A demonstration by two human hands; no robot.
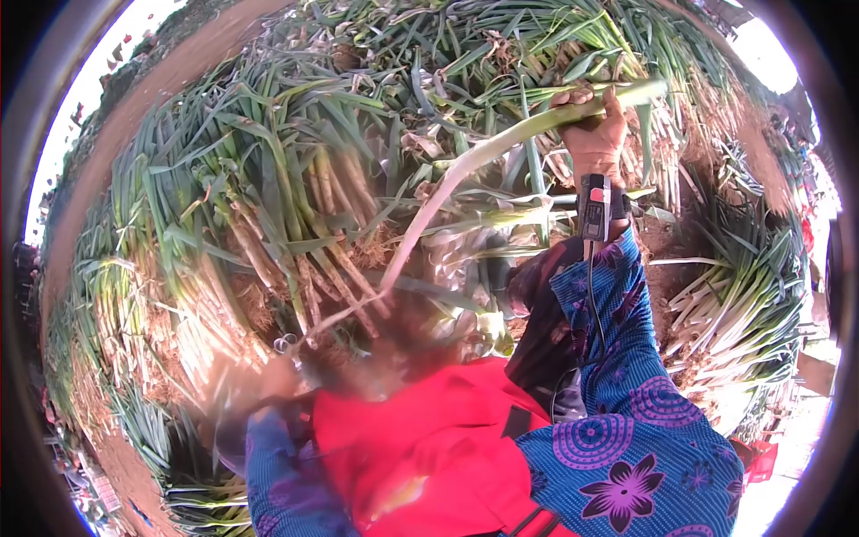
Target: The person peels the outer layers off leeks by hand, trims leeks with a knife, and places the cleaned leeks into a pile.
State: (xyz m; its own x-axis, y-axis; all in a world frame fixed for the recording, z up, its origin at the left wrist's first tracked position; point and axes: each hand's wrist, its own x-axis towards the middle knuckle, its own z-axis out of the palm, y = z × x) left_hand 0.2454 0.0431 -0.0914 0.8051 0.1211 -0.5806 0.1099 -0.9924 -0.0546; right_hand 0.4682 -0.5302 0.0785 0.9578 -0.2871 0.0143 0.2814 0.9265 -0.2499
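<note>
My right hand (pixel 594 134) is closed around the green upper part of a long leek (pixel 483 157). The leek slants down to the left across the view, its pale shaft bending toward my lap. From its lower end a thin pale strip (pixel 344 313) stretches toward my left hand (pixel 255 380). Motion smears that hand, so its fingers and any hold on the strip cannot be made out. Heaped leeks (pixel 268 170) with green leaves and rooty ends lie in front of both hands.
More leeks (pixel 734 304) with white shafts lie in a pile at the right. Loose leaves and peelings (pixel 465 255) cover the ground before me. A small device (pixel 595 206) with a cable is strapped to my right wrist. Red cloth (pixel 420 438) covers my lap.
</note>
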